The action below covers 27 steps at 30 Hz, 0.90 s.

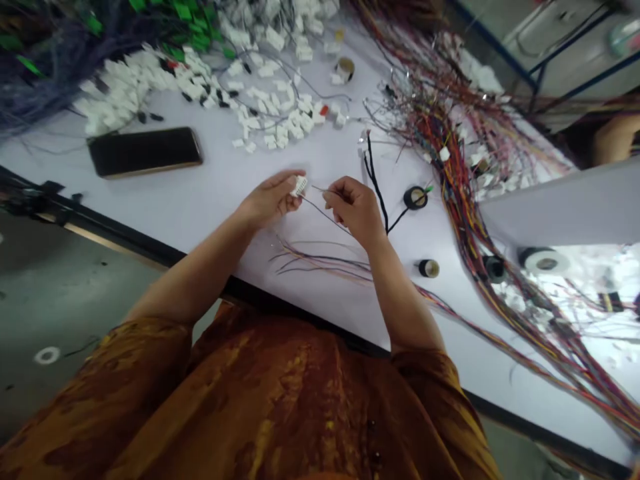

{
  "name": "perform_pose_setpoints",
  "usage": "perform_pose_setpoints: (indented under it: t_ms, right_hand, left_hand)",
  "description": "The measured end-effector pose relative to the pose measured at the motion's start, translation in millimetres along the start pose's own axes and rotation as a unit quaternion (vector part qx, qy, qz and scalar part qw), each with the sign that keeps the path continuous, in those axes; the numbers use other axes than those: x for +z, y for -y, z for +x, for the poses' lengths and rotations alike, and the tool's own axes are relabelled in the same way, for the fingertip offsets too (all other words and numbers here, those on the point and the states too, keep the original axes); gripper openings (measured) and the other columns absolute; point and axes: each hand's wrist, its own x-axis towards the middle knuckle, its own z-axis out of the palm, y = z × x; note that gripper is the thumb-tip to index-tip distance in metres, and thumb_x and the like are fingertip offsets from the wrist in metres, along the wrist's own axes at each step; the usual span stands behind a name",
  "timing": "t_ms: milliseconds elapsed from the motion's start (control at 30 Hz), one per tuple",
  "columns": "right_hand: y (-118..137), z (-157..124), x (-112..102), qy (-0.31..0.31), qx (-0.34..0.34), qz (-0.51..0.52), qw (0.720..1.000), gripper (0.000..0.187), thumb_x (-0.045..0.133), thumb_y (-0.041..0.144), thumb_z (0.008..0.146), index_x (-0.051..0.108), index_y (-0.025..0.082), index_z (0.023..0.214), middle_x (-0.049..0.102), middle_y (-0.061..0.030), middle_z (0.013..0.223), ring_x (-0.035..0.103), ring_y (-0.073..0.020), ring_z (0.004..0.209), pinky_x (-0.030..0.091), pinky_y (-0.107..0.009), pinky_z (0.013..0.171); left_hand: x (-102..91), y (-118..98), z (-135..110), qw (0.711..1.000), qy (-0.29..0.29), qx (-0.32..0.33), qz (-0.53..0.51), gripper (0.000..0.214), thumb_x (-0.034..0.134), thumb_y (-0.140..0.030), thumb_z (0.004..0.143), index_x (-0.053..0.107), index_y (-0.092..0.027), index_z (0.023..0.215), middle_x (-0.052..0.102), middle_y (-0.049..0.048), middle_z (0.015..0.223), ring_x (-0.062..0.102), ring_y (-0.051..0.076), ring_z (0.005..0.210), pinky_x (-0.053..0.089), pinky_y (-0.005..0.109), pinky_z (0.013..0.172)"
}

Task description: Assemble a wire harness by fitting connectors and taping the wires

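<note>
1. On my feed the left hand (270,200) is closed, pinching a small white connector housing (300,187) at its fingertips, above the middle of the table (210,200).
2. The right hand (356,210) is also closed, holding a thin wire (319,190) whose tip sits just beside the housing. I cannot tell whether it has entered one of the housing's cavities. A dark wire (325,215) runs down from the housing toward the right wrist.
3. Nearest the right hand, a black sheathed lead (375,180) lies on the table, looping toward a black tape roll (415,197). A smaller tape roll (429,268) sits nearer the front edge.
4. Loose coloured wires (320,261) lie just below the hands, close to the front edge, whose dark strip (150,250) runs diagonally under both forearms.
5. Toward the far edge, white connector housings lie in a scattered heap (280,120), with a dark phone (145,152) to its left, well apart from the left hand.
6. Along the right side, a thick multicoloured wire bundle (450,167) sweeps down to the front right corner, well beside the right hand. Two more tape rolls (544,261) stand beyond a white panel's lower edge, but blur hides their detail.
7. Both orange patterned sleeves (150,373) hang over the front edge.
</note>
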Motion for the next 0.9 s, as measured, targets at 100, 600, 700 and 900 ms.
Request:
perform_pose_setpoints:
  t_ms: [100, 600, 700, 900]
  right_hand:
    - [-17, 19, 0, -0.001, 0.070, 0.107, 0.992, 0.023, 0.070, 0.037, 0.081, 0.055, 0.021, 0.077, 0.058, 0.0056, 0.064, 0.035, -0.0031, 0.043, 0.021, -0.020, 0.040]
    - [-31, 32, -19, -0.004, 0.257, 0.380, 0.889, 0.023, 0.066, 0.034, 0.086, 0.049, 0.022, 0.076, 0.046, 0.0077, 0.066, 0.047, -0.0062, 0.056, 0.046, -0.022, 0.060]
    - [-35, 32, -23, -0.010, 0.243, 0.382, 0.892, 0.024, 0.065, 0.035, 0.088, 0.048, 0.023, 0.076, 0.040, 0.0082, 0.063, 0.043, -0.0067, 0.053, 0.044, -0.022, 0.057]
    - [-35, 33, -21, -0.012, 0.262, 0.441, 0.858, 0.019, 0.055, 0.029, 0.096, 0.050, 0.022, 0.079, 0.042, 0.0082, 0.063, 0.044, -0.0055, 0.054, 0.044, -0.020, 0.057]
  left_hand:
    - [-2.2, 0, -1, 0.998, 0.032, -0.026, -0.037, 0.009, 0.061, -0.020, 0.091, 0.068, -0.014, 0.093, 0.061, -0.0013, 0.066, 0.051, 0.004, 0.048, 0.043, 0.015, 0.049]
    - [-2.7, 5, -8, 0.999, 0.034, -0.032, -0.024, 0.015, 0.064, -0.027, 0.087, 0.075, -0.020, 0.094, 0.063, 0.0016, 0.070, 0.052, 0.007, 0.050, 0.045, 0.018, 0.051]
    - [-2.7, 9, -8, 0.999, 0.041, -0.022, -0.008, 0.017, 0.067, -0.032, 0.086, 0.075, -0.021, 0.096, 0.063, 0.0015, 0.069, 0.052, 0.007, 0.050, 0.045, 0.019, 0.051]
    - [0.8, 11, -8, 0.999, 0.040, -0.023, -0.011, 0.015, 0.065, -0.028, 0.090, 0.073, -0.017, 0.097, 0.061, 0.0012, 0.068, 0.054, 0.007, 0.052, 0.043, 0.020, 0.054]
